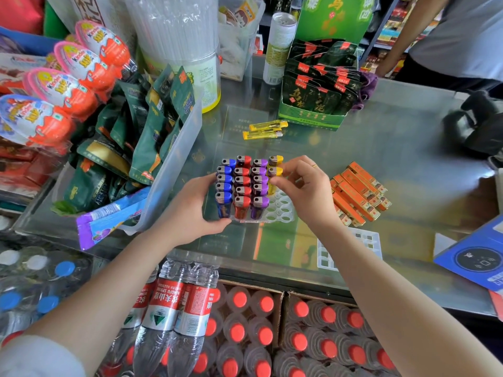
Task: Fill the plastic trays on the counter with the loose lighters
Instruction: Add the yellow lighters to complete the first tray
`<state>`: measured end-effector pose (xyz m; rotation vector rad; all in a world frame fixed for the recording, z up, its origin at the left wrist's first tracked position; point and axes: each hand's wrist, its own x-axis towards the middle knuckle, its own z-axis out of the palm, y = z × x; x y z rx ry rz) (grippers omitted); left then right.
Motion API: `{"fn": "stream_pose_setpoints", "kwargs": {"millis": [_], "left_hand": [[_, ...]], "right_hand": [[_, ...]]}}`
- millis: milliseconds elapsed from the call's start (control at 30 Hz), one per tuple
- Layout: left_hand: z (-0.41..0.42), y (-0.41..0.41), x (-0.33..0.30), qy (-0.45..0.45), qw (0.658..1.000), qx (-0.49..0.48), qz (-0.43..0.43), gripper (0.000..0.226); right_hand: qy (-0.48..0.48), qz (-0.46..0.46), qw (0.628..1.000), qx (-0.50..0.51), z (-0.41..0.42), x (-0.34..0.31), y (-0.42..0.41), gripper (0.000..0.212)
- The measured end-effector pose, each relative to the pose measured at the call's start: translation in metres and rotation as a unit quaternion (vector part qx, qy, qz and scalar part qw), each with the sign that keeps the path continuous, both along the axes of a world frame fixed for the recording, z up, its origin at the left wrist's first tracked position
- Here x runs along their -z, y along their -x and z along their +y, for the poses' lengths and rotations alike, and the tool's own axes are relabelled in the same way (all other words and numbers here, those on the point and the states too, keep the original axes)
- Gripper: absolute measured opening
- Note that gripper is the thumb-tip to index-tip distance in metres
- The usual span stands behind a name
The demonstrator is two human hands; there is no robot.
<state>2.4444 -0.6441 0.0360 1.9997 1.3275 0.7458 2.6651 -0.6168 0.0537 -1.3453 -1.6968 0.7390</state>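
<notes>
A clear plastic tray (283, 212) stands on the glass counter, holding upright rows of blue, red and purple lighters (242, 186); its right-hand slots show empty holes. My left hand (190, 210) grips the tray's left side. My right hand (304, 189) pinches a yellow lighter (275, 176) standing in the yellow row, behind another yellow one. Two loose yellow lighters (265, 130) lie flat farther back. A second, empty white tray (364, 240) lies near the counter's front edge, partly hidden by my right forearm.
Orange lighters (359, 191) are piled right of the tray. A clear bin of green packets (152, 148) crowds the left. A green tea-packet box (313, 115) stands behind. A blue box (473, 257) overhangs the right. A person (457, 36) stands at the far right. Water bottles (245, 327) sit below.
</notes>
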Motion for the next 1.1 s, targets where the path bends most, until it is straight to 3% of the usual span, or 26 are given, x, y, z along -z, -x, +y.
{"fn": "stream_pose_setpoints", "kwargs": {"millis": [100, 233, 300, 367, 467, 533, 633, 833, 1100], "left_hand": [[0.0, 0.002, 0.002, 0.004, 1.0, -0.005, 0.006, 0.041], [0.0, 0.002, 0.0, 0.006, 1.0, -0.006, 0.006, 0.041], [0.001, 0.002, 0.001, 0.01, 1.0, -0.012, -0.001, 0.04], [0.003, 0.002, 0.004, 0.011, 1.0, -0.015, -0.007, 0.042], [0.005, 0.003, 0.007, 0.01, 1.0, -0.023, -0.013, 0.045], [0.006, 0.002, 0.007, 0.008, 1.0, -0.023, -0.016, 0.044], [0.008, 0.003, 0.01, 0.018, 1.0, -0.017, -0.013, 0.04], [0.006, 0.006, 0.015, 0.007, 0.999, -0.034, 0.006, 0.049], [0.002, 0.002, 0.007, -0.011, 1.0, -0.022, 0.001, 0.04]], "right_hand": [[0.024, 0.002, 1.0, -0.014, 0.0, -0.003, -0.001, 0.02], [0.047, 0.107, 0.993, 0.009, 0.013, -0.012, -0.01, 0.011], [0.038, 0.043, 0.998, 0.034, 0.036, -0.013, -0.009, 0.012], [0.015, -0.096, 0.995, 0.013, 0.064, -0.009, -0.003, 0.02], [-0.002, -0.282, 0.957, -0.06, 0.101, 0.006, 0.009, 0.035], [0.014, -0.356, 0.931, -0.075, 0.118, 0.012, 0.015, 0.045], [0.036, -0.399, 0.914, -0.07, 0.132, 0.02, 0.02, 0.05], [-0.06, -0.492, 0.864, -0.088, 0.113, 0.022, 0.012, 0.036], [-0.015, -0.511, 0.857, -0.064, 0.047, -0.004, -0.022, 0.026]]}}
